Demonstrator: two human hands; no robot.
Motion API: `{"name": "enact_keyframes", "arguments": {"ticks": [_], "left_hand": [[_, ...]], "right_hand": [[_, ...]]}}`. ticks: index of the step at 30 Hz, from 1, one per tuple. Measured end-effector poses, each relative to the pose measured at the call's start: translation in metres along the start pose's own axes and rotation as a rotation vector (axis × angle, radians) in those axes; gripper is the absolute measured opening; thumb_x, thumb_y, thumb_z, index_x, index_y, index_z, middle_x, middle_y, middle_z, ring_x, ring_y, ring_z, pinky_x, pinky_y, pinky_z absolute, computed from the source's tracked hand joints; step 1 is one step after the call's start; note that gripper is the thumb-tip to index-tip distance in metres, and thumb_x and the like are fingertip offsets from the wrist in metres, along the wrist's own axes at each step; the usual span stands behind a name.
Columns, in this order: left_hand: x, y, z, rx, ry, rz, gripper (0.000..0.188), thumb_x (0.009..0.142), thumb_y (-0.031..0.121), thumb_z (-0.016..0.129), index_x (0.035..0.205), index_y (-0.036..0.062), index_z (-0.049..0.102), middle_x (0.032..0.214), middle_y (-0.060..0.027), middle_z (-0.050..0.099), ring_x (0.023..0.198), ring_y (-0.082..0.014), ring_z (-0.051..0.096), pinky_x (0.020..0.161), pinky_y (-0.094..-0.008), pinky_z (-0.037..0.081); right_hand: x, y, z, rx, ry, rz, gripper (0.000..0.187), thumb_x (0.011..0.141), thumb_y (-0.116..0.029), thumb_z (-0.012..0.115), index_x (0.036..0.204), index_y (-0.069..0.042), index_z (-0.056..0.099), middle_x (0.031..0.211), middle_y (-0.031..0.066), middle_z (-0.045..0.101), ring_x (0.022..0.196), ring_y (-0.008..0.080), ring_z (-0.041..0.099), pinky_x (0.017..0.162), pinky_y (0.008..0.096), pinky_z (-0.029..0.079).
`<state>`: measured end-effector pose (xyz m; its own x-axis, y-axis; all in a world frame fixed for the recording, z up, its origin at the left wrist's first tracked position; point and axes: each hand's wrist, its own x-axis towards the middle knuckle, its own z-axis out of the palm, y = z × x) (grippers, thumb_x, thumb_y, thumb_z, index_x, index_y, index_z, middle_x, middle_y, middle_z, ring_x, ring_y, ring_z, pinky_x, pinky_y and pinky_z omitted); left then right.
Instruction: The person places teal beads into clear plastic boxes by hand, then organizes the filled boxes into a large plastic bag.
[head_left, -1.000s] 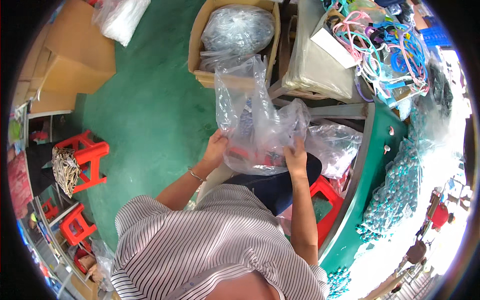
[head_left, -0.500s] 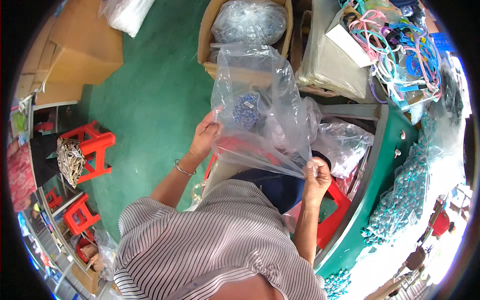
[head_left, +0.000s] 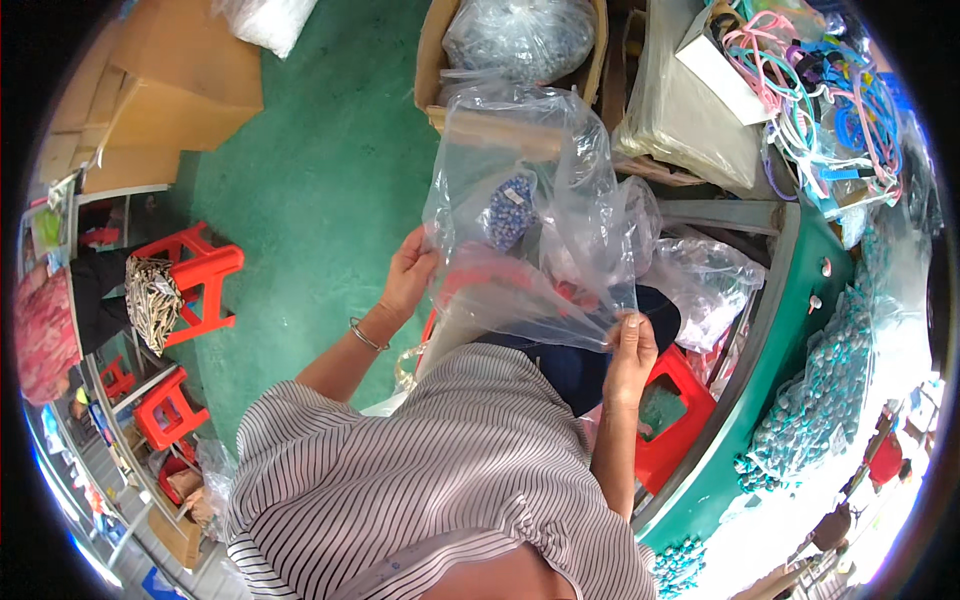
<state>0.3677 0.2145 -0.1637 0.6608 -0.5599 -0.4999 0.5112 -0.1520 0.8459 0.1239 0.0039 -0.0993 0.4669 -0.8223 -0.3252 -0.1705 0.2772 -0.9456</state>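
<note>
raised higher: one clear bag [head_left: 520, 200] (blue beads inside) | left hand [head_left: 408, 275], right hand [head_left: 630, 350] gripping

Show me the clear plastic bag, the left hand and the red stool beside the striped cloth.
clear plastic bag [head_left: 560, 170], head view, upper front panel.
left hand [head_left: 408, 272], head view, back of hand.
red stool [head_left: 205, 262], head view, seat top.

Single head fisheye, steeply downward, close.

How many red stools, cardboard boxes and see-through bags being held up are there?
Red stools: 4, namely one with a patterned cloth on it, one lower left, a small one and one under the person
Cardboard boxes: 2
Held clear bag: 1
Total: 7
</note>
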Motion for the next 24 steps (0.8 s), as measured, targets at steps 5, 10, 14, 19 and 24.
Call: {"name": "enact_keyframes", "arguments": {"ticks": [5,10,14,19,24], "left_hand": [[0.003,-0.017,-0.003,0.401,0.228,0.283,0.051,0.083,0.007,0.060,0.133,0.0061,0.049,0.108,-0.0086,0.054,0.092,-0.0167,0.052,0.075,-0.0299,0.047],[-0.008,0.034,0.033,1.018,0.182,0.846,0.047,0.077,0.005,0.063,0.123,0.0077,0.057,0.122,-0.0134,0.052,0.109,-0.0314,0.051,0.094,-0.0426,0.044],[-0.017,0.031,0.073,1.327,-0.398,0.854,0.042,0.078,0.017,0.067,0.119,0.0097,0.062,0.123,-0.0115,0.054,0.116,-0.0324,0.051,0.103,-0.0488,0.038],[-0.027,0.002,0.091,1.380,-0.693,0.648,0.046,0.084,0.030,0.065,0.126,0.0123,0.059,0.129,-0.0104,0.054,0.122,-0.0292,0.050,0.104,-0.0526,0.037],[-0.011,-0.021,0.079,1.504,-0.858,0.432,0.047,0.088,0.035,0.061,0.131,0.0182,0.054,0.134,-0.0101,0.051,0.127,-0.0294,0.045,0.102,-0.0549,0.036]], "right_hand": [[-0.013,0.004,0.004,-0.030,-0.007,0.040,0.033,0.104,-0.033,0.047,0.099,-0.003,0.061,0.066,-0.0022,0.051,0.061,0.0071,0.045,0.058,0.0231,0.038],[-0.019,0.011,0.005,-0.033,-0.040,0.050,0.035,0.104,-0.034,0.046,0.102,-0.002,0.061,0.068,-0.0022,0.053,0.064,0.0067,0.046,0.059,0.0225,0.038],[-0.017,0.015,0.005,-0.037,-0.062,0.033,0.038,0.104,-0.037,0.046,0.102,-0.002,0.062,0.068,-0.0018,0.054,0.064,0.0068,0.046,0.059,0.0231,0.038],[-0.015,0.024,0.000,0.017,-0.030,0.057,0.040,0.103,-0.038,0.046,0.102,-0.002,0.063,0.068,-0.0013,0.054,0.064,0.0072,0.046,0.059,0.0239,0.037],[-0.014,0.030,-0.002,0.020,0.010,0.072,0.040,0.103,-0.038,0.048,0.101,-0.001,0.064,0.069,-0.0004,0.055,0.064,0.0076,0.048,0.059,0.0240,0.038]]}}
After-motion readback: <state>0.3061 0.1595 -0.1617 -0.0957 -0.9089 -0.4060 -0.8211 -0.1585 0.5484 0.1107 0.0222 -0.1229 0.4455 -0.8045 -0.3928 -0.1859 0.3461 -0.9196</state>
